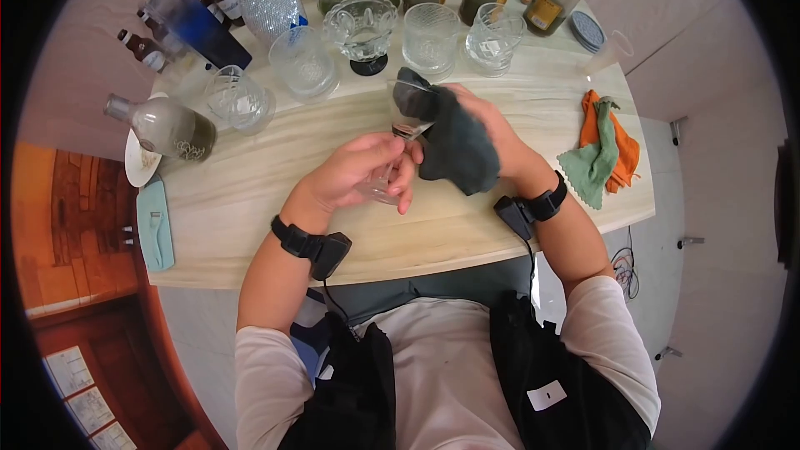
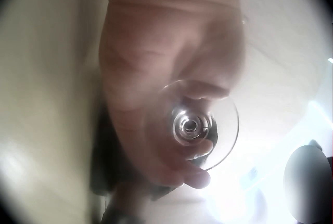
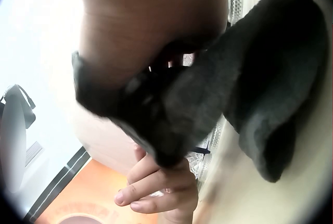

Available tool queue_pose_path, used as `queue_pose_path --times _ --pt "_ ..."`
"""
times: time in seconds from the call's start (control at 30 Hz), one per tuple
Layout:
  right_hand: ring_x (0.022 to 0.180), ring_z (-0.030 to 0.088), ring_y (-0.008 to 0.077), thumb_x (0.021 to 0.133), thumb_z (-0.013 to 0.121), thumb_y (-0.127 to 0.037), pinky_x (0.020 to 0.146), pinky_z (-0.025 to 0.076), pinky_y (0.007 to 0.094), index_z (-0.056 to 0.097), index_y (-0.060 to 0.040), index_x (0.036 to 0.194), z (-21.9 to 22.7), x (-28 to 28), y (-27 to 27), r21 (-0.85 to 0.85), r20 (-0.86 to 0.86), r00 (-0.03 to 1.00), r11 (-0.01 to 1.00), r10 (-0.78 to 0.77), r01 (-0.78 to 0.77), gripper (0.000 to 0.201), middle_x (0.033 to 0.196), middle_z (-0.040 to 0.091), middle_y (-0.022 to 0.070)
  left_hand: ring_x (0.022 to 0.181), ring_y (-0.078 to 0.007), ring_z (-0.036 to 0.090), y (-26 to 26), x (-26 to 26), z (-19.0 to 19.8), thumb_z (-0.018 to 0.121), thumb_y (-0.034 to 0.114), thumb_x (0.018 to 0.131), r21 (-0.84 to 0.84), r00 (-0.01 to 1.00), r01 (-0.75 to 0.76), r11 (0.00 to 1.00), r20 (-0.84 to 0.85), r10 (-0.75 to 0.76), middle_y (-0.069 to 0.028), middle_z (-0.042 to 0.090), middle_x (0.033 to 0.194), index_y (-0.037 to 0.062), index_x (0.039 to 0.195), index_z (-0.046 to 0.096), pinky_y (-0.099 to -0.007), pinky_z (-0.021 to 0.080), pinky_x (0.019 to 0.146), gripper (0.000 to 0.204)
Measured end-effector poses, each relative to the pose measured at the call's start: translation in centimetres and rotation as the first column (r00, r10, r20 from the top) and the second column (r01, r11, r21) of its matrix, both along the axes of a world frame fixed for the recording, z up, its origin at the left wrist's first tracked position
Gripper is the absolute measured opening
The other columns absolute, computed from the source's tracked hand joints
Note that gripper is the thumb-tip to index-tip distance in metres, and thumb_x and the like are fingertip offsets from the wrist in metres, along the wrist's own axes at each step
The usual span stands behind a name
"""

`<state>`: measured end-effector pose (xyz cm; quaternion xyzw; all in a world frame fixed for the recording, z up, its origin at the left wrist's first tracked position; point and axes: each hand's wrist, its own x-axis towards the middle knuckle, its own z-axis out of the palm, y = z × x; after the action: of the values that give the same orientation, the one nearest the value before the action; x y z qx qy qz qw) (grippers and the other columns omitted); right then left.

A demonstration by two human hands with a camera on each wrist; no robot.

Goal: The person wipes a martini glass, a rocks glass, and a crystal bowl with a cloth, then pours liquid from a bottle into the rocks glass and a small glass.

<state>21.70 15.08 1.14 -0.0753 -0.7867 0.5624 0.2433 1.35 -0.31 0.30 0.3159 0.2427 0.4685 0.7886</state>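
Note:
My left hand (image 1: 354,171) grips a clear stemmed glass (image 1: 406,127) by its stem, the bowl tilted up and away over the table. In the left wrist view, the round foot (image 2: 231,133) of the glass faces the camera, with fingers curled around the stem. A dark grey cloth (image 1: 467,150) is bunched in my right hand (image 1: 492,117), up against the glass bowl. Its loose end hangs down toward the tabletop. From the right wrist, the cloth (image 3: 208,94) covers most of the fingers and hides the bowl.
Several clear glasses (image 1: 431,40) stand across the back, with bottles (image 1: 271,2) behind them. A squat bottle (image 1: 175,127) and a teal tray (image 1: 154,225) are at left. Orange (image 1: 625,158) and green cloths (image 1: 593,162) lie at right, near stacked coasters (image 1: 587,31).

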Motion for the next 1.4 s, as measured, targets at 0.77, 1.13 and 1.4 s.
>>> queue_pose_path --times 0.77,1.13,1.4 --pt "0.093 0.059 0.0116 0.089 0.07 -0.01 0.084 0.048 0.0271 0.066 0.001 0.105 0.2 -0.3 -0.9 -0.317 -0.061 0.995 0.944 0.075 -0.091 0.02 0.104 0.064 0.0055 0.071 -0.0294 0.069 -0.2 1.4 0.3 0.038 0.036 0.108 -0.089 0.997 -0.06 0.994 0.048 0.064 -0.0075 0.061 0.065 0.0007 0.106 0.052 -0.0395 0.054 0.072 0.038" --pt "0.098 0.054 0.0237 0.082 0.074 -0.013 0.088 0.045 0.0354 0.066 -0.0015 0.098 -0.4 -1.0 -0.3 0.137 -0.149 0.989 0.991 0.02 0.0 0.021 0.096 0.066 0.0071 0.065 -0.0227 0.068 -0.4 2.5 1.3 0.039 0.033 0.108 0.232 0.654 -0.256 0.938 -0.673 0.345 -0.0027 0.05 0.059 -0.0009 0.097 0.05 -0.032 0.052 0.064 0.038" --pt "0.098 0.056 0.0258 0.082 0.074 -0.013 0.09 0.046 0.0371 0.067 -0.0006 0.101 -0.4 -0.9 -0.5 0.117 -0.162 0.986 0.993 0.04 -0.021 0.024 0.1 0.067 0.0083 0.067 -0.0246 0.068 -0.4 2.1 1.5 0.039 0.039 0.107 0.03 0.929 -0.186 0.982 -0.32 0.186 -0.0097 0.062 0.067 0.0002 0.098 0.052 -0.0342 0.053 0.064 0.042"
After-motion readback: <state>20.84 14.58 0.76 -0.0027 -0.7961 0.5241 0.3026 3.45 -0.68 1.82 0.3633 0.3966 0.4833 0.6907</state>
